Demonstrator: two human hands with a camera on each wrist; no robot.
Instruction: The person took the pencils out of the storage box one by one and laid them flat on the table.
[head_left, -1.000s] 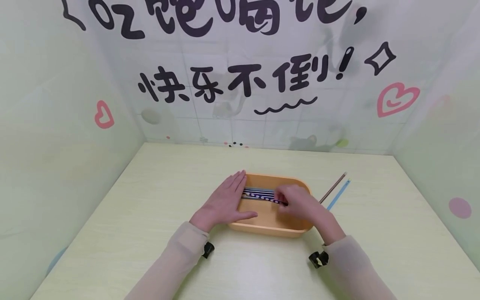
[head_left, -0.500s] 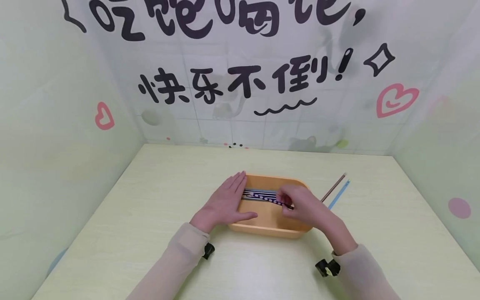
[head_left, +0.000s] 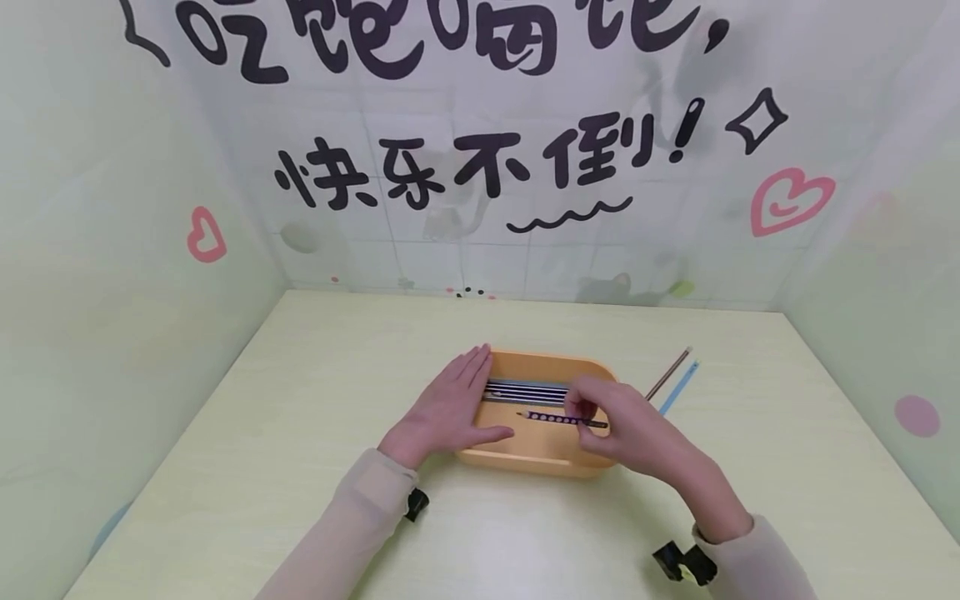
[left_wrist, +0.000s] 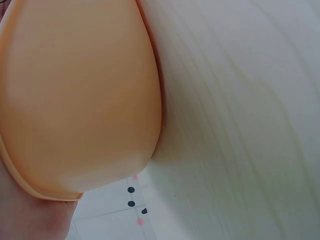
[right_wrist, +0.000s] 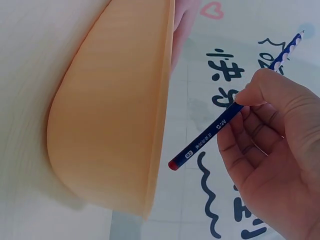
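The dotted pencil [head_left: 551, 417] is up, pinched in the right hand [head_left: 630, 425] above the bin [head_left: 540, 468], not yet set down. The striped pencils [head_left: 528, 392] are left lying side by side inside. The left hand [head_left: 448, 402], fingers straight, rests at the bin's left end. Two pencils, brown [head_left: 670, 372] and blue [head_left: 680, 387], lie outside on the tabletop [head_left: 360, 350].

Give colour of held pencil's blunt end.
The blunt end is red, clearest in the right wrist view.
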